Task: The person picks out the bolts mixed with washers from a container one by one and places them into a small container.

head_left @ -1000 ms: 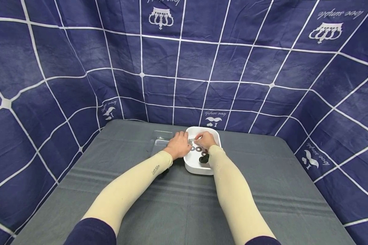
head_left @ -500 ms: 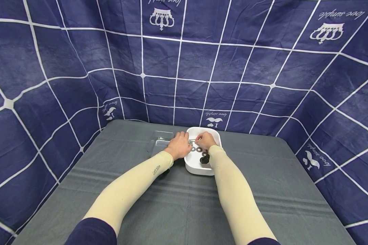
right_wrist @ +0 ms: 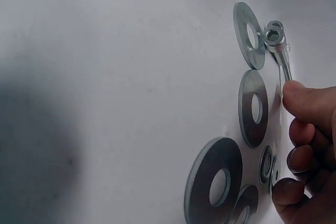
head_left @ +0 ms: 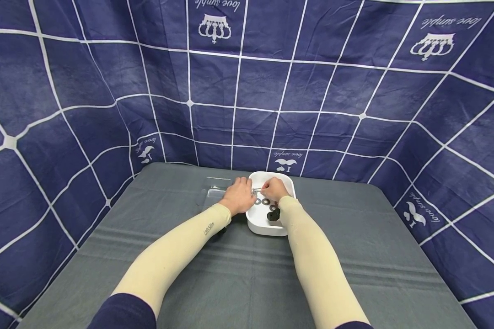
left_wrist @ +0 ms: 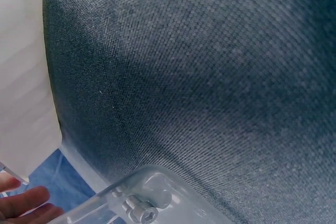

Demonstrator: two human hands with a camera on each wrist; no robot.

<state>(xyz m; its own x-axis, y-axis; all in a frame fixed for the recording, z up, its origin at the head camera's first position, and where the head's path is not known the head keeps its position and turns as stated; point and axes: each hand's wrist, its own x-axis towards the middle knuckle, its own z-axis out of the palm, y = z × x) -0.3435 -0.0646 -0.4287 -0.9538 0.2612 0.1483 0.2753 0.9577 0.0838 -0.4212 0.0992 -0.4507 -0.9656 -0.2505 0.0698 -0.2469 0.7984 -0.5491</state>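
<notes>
My right hand [head_left: 275, 189] reaches into a white tray [head_left: 267, 230] and pinches the shank of a silver socket-head screw [right_wrist: 281, 51] between thumb and finger. Another screw head [right_wrist: 276, 24] shows right behind it. Flat metal washers [right_wrist: 253, 108] of several sizes lie in the tray beside these fingers. At the tray's left side my left hand [head_left: 238, 195] rests by the rim, its fingers [left_wrist: 31, 200] extended and partly seen in the left wrist view. Whether its thumb touches the tray or a screw is hidden.
A clear plastic box [head_left: 216, 194] stands left of the tray, partly behind the left hand; socket-head screws [left_wrist: 140, 211] lie in it. A black object [head_left: 273, 214] shows beside the right wrist, over the tray. Grey cloth [head_left: 247, 283] covers the table, with a blue curtain [head_left: 255, 82] behind.
Both hands stay in nearly the same place, the right one with the screw in its pinch. The head view has shifted slightly.
</notes>
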